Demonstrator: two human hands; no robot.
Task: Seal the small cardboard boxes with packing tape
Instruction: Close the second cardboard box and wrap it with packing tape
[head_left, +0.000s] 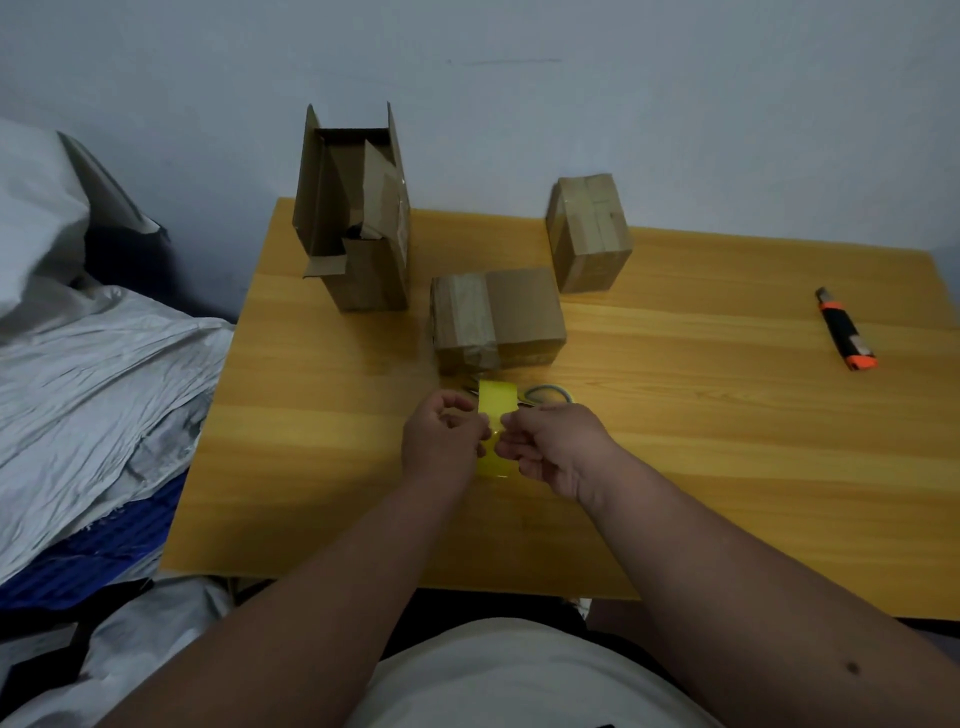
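**Both hands on tape roll, mid-table**

Table (675, 467) is lying bare along its near edge and to the right. Open box (358, 218) is standing at back left; taped boxes (498, 317) and (589, 231) are sitting behind the hands. Left hand (441, 441) and right hand (556, 447) are pinching the yellow tape roll (496, 415). Knife (847, 330) is lying far right.
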